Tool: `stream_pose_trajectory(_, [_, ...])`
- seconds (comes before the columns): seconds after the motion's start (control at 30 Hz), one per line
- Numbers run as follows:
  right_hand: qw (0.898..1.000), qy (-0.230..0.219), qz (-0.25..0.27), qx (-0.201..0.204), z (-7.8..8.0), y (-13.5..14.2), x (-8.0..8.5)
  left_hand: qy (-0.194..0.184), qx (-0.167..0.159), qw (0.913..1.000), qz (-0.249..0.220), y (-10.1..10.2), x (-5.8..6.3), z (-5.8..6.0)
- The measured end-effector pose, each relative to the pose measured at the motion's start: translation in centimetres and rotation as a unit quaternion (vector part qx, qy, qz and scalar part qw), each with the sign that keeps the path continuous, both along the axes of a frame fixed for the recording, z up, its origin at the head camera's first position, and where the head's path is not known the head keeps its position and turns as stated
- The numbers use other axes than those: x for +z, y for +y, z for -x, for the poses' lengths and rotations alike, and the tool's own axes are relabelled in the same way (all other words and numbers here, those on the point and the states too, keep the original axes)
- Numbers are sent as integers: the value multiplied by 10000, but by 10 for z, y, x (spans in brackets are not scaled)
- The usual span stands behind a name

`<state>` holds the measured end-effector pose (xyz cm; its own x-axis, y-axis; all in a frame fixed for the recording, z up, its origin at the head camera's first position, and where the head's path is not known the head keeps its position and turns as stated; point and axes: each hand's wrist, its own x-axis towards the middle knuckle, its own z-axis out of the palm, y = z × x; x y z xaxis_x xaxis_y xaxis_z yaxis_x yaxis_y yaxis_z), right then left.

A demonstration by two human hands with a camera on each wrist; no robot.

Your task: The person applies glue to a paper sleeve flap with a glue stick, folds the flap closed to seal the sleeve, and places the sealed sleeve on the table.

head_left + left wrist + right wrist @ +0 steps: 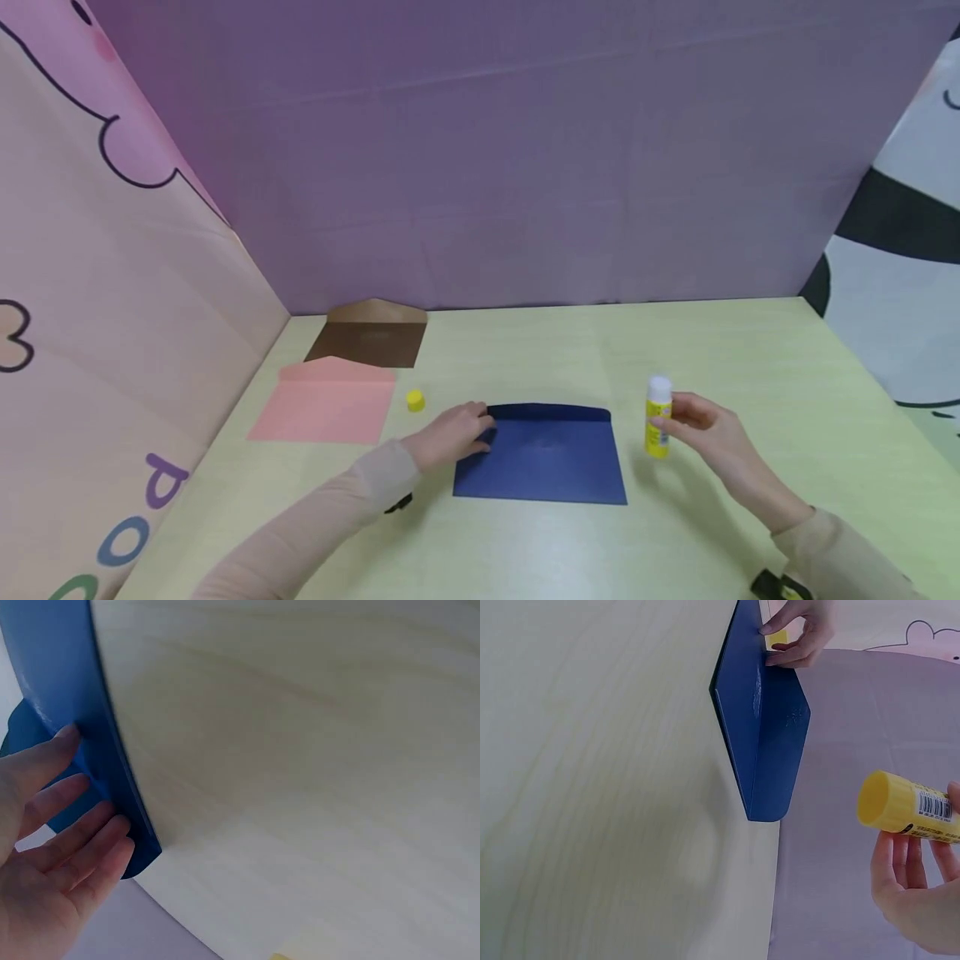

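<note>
Half set for gluing, apparently: pinching glue stick (657,410) in right hand (712,435), touching blue envelope (543,462) with left hand (450,435) (with loosely spread fingers); likely calls for coating flap (549,412).

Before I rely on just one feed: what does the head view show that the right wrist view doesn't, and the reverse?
Head view only: the pink envelope, the brown envelope and the white top of the glue stick.
Right wrist view only: the glue stick's flat base end and distinct barcode stripes.
Both: the left hand touching the blue envelope, and the right hand holding the glue stick.
</note>
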<state>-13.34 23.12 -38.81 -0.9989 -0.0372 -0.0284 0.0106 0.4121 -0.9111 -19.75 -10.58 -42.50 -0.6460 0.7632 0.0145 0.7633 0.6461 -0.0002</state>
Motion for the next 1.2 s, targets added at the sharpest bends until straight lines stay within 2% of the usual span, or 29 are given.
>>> stream_pose_trajectory(0.33, [9995,-77,-219,234,0,-2,1,100,-102,9999,9,-1,-3,5])
stream_pose_trajectory(0.63, [9985,-87,-401,356,2,-6,2,137,-263,9986,435,0,-2,7])
stream_pose_trajectory(0.73, [9982,-138,-467,352,3,-7,2,-7,-220,9980,595,1,-3,7])
stream_pose_trajectory(0.93, [9982,-147,-506,278,5,-8,1,-534,-53,9953,807,0,-2,8])
stream_pose_trajectory(1.1, [9988,106,-443,177,7,-9,2,-1142,116,9912,654,0,0,9])
stream_pose_trajectory(1.2, [9991,135,-388,91,9,-9,2,-1330,162,9895,536,0,1,10])
